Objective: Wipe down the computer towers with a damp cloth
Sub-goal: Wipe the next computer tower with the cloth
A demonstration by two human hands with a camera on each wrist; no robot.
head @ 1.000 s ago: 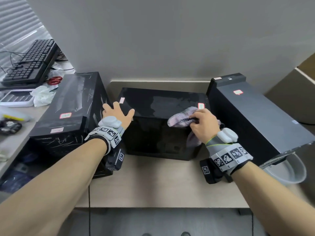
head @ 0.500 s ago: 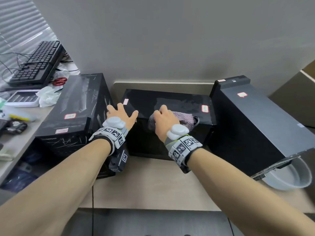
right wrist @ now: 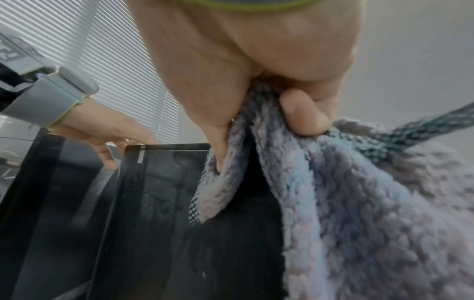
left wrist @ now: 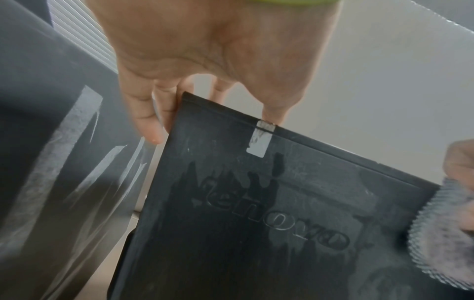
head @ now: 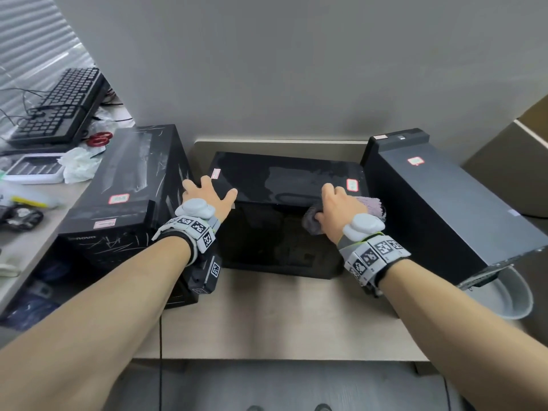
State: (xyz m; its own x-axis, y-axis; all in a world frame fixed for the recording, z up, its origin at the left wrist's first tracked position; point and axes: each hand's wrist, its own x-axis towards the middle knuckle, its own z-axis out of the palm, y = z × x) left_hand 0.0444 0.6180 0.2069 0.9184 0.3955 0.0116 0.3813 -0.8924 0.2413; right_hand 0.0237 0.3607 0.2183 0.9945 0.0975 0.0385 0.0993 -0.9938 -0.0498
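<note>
Right hand (head: 341,207) slid cloth (head: 372,207) rightward along middle tower (head: 281,185).

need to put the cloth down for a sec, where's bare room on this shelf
Free: the wood strip in front of the middle tower, between both forearms. A thin strip behind it by the wall. Crowded: the left desk with keyboard and tissue; the basin fills the right front corner under the right tower.
</note>
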